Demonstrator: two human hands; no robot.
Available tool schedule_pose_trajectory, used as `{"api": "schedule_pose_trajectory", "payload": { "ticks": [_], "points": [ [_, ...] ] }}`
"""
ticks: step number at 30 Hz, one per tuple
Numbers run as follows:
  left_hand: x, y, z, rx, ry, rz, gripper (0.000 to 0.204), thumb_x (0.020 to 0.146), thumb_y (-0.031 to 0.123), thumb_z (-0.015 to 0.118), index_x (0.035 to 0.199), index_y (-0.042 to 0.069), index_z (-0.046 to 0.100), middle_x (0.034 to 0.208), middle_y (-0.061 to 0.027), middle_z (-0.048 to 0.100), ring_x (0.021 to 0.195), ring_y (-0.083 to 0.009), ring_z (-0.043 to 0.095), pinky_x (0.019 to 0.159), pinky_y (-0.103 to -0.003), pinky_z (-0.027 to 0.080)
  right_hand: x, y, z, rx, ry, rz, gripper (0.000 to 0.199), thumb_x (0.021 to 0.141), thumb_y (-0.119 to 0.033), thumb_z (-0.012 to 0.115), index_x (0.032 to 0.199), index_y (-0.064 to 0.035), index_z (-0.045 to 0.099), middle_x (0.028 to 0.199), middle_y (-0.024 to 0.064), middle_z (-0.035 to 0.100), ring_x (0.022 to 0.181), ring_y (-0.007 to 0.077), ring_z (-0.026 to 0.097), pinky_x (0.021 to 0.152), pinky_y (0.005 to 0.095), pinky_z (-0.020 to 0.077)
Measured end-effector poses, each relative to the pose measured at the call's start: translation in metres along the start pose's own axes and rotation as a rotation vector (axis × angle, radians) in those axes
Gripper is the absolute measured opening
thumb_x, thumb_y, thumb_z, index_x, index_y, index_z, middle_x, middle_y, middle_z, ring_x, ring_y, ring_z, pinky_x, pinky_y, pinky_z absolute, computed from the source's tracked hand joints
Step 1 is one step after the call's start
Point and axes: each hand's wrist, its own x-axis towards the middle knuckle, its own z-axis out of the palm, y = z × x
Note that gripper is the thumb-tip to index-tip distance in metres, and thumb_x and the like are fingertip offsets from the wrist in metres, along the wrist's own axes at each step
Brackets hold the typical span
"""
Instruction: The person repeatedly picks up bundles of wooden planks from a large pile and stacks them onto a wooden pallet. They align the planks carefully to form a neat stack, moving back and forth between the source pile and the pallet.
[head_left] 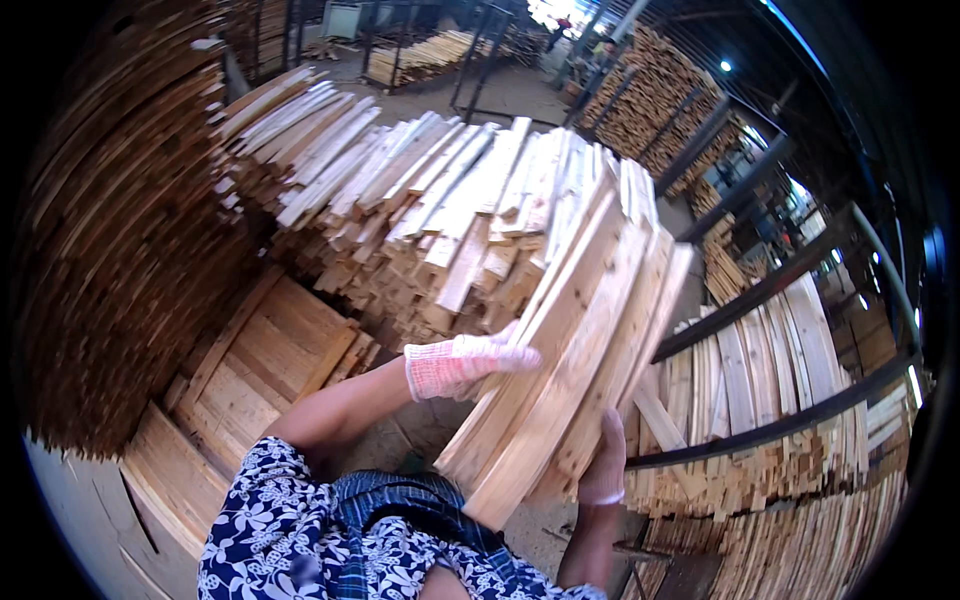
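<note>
A bundle of several wooden boards (575, 370) is held at a slant in front of me, its near ends close to my body. My left hand (468, 362), in a pink and white knit glove, grips the bundle's left side with the thumb over the top board. On the right side, my right hand (605, 465), gloved too, is closed round the boards from below; its fingers are partly hidden. The bundle's far end overlaps a large stack of pale boards (400, 180), and whether it touches that stack I cannot tell.
At left rises a tall wall of stacked wood (120, 220). Beside it stands a wooden crate-like frame (260, 350). To the right, dark metal bars (770, 430) cross in front of another board stack (750, 370). More lumber piles (650, 100) stand farther back.
</note>
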Motion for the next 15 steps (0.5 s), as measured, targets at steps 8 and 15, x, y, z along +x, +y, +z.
{"api": "schedule_pose_trajectory", "payload": {
  "ticks": [8,15],
  "points": [
    [-0.074,-0.038,-0.022,0.465,0.186,-0.049,0.115,0.086,0.043,0.081,0.165,0.008,0.006,0.159,-0.0185,0.039,0.148,-0.0257,0.035,0.121,-0.038,0.032,-0.021,0.053,0.072,0.032,-0.157,-0.053,0.077,0.096,-0.054,0.060,0.149,0.0000,0.044,0.138,0.0162,0.060,0.124,0.0281,0.060,0.109,0.0409,0.0477],
    [-0.216,-0.036,-0.036,0.083,0.366,0.195,0.115,0.085,0.030,0.083,0.166,0.012,0.003,0.160,-0.0136,0.035,0.148,-0.0241,0.031,0.123,-0.037,0.026,-0.035,0.103,0.143,-0.036,-0.294,0.121,0.069,0.098,-0.045,0.064,0.146,0.0018,0.048,0.132,0.0161,0.063,0.117,0.0267,0.065,0.103,0.0386,0.0531]
  ]
}}
